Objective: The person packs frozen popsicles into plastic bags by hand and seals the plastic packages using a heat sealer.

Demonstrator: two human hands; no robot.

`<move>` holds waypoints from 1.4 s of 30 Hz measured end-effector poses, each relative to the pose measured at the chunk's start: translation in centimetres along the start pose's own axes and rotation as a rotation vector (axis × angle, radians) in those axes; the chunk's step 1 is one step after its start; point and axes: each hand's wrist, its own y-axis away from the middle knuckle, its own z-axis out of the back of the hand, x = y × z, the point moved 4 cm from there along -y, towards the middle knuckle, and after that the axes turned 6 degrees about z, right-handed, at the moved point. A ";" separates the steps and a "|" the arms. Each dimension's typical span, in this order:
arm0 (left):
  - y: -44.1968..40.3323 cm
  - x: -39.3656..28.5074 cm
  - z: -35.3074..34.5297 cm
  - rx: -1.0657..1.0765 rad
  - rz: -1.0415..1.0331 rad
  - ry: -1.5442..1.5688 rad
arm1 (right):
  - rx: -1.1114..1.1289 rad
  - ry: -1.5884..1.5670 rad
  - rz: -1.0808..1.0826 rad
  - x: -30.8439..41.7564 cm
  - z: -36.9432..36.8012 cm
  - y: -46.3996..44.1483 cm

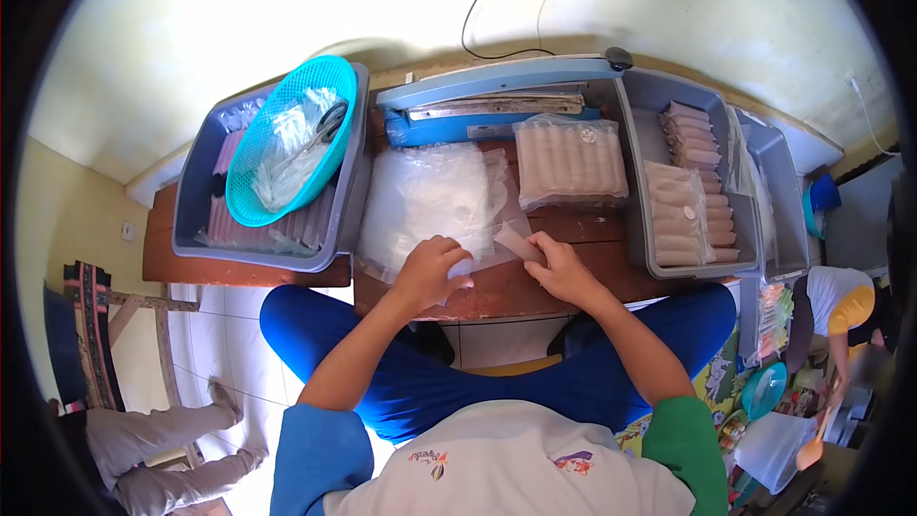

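My right hand (565, 270) pinches the near end of a slim, pale pinkish-brown filled tube (517, 242), which slants up and left. My left hand (433, 272) is curled with fingers and thumb close together, pinching a clear plastic bag (482, 266) at the edge of a pile. That pile of flat clear plastic bags (420, 196) lies just beyond my left hand. Past my right hand rests a packed clear bag of pinkish-brown tubes (571, 161), laid side by side with a small round label.
A blue lever-arm device (497, 81) stands along the wall. The left grey tub (334, 239) bears a turquoise basket (246, 205) with plastic and scissors (331, 122). The right grey tub (659, 105) contains tube packs (676, 210). Another person (831, 306) works at far right; someone's legs (181, 440) show lower left.
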 end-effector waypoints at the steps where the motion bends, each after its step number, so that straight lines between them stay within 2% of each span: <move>1: 0.0 -0.3 -0.3 -0.019 -0.024 -0.065 | -0.011 -0.046 -0.014 -0.1 -0.3 -0.1; 9: 0.2 0.6 -1.9 -0.031 -0.020 -0.149 | -0.027 -0.188 0.002 -0.6 -1.4 -0.4; 18: -0.7 2.0 -1.8 0.030 0.117 0.105 | -0.059 -0.260 -0.031 -1.6 -1.3 -0.2; 24: -0.8 2.1 -2.0 -0.058 0.190 0.160 | -0.074 -0.253 -0.039 -0.4 -1.1 -0.1; 32: -0.8 2.6 -1.0 -0.092 0.378 0.426 | -0.107 -0.105 0.205 3.8 -0.6 0.8; 36: -0.9 3.1 -1.5 -0.094 0.415 0.481 | -0.067 -0.074 0.211 5.6 -1.3 0.8; 42: -0.8 1.1 -0.3 -0.314 0.305 0.470 | -0.062 0.037 0.229 3.8 -3.2 1.0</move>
